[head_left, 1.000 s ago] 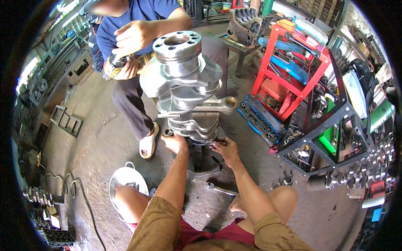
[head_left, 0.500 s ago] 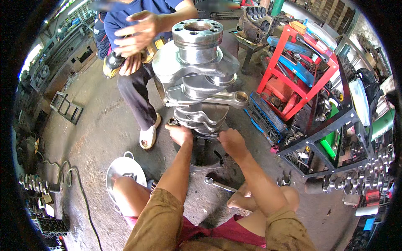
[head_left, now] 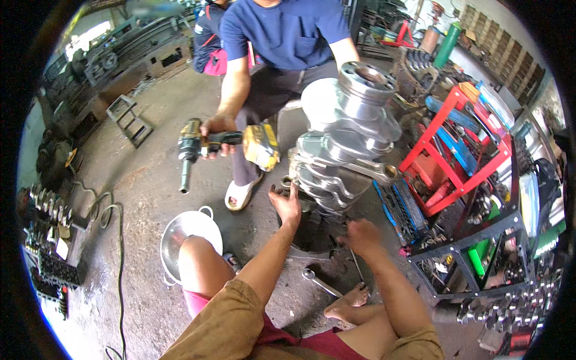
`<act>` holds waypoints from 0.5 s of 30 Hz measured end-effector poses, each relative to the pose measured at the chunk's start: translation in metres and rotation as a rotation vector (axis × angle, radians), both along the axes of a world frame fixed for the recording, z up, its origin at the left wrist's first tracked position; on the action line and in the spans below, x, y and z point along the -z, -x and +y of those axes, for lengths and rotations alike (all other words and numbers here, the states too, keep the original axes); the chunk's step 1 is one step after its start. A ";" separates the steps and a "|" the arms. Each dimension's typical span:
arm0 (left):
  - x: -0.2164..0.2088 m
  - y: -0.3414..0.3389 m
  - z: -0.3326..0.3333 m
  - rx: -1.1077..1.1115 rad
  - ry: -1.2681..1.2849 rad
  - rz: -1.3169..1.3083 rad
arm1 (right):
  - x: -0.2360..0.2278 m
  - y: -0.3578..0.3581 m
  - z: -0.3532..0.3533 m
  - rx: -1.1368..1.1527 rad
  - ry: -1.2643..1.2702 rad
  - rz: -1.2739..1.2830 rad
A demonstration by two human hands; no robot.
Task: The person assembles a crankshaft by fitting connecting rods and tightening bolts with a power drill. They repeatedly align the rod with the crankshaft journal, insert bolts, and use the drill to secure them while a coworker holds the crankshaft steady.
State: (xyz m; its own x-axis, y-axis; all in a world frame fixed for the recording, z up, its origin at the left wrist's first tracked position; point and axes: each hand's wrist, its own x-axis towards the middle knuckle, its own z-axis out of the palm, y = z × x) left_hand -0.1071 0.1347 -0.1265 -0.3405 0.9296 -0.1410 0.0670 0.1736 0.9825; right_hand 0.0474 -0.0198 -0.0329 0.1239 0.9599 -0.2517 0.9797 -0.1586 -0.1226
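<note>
A large shiny crankshaft stands on end before me, tilted toward the right, on a dark round base. My left hand is at its lower left side, fingers apart, the tips by a small ring-shaped connecting rod end. Another connecting rod sticks out to the right. Low at the crankshaft's right, my right hand is closed and slightly blurred. A thin metal rod runs down from it toward my foot. A ratchet wrench lies on the floor between my arms.
Across from me, a person in a blue shirt holds a yellow-black impact wrench with a long socket. A white basin stands by my left knee. At right are a red tool rack, a socket case and a black metal frame.
The view has shifted left, and the crankshaft now leans right. My right hand has come down away from it with the thin rod. The other person has lowered the impact wrench into plain sight.
</note>
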 end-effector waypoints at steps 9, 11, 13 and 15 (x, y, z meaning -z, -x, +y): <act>-0.116 0.121 0.038 -0.346 -0.614 -0.121 | -0.073 0.031 -0.039 -0.302 0.055 0.445; -0.137 0.122 0.064 -0.442 -0.698 -0.063 | -0.073 0.036 -0.043 -0.333 0.032 0.469; -0.153 0.121 0.078 -0.565 -0.670 -0.042 | -0.073 0.039 -0.046 -0.363 0.035 0.443; -0.163 0.119 0.078 -0.607 -0.670 -0.168 | -0.072 0.041 -0.052 -0.293 0.061 0.565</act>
State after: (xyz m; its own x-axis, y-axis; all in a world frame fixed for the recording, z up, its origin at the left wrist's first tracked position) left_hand -0.2260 0.2128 0.0368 -0.8205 0.5034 0.2709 -0.0021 -0.4766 0.8791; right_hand 0.0063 -0.0718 0.0392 -0.3095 0.9156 -0.2565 0.7701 0.0831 -0.6325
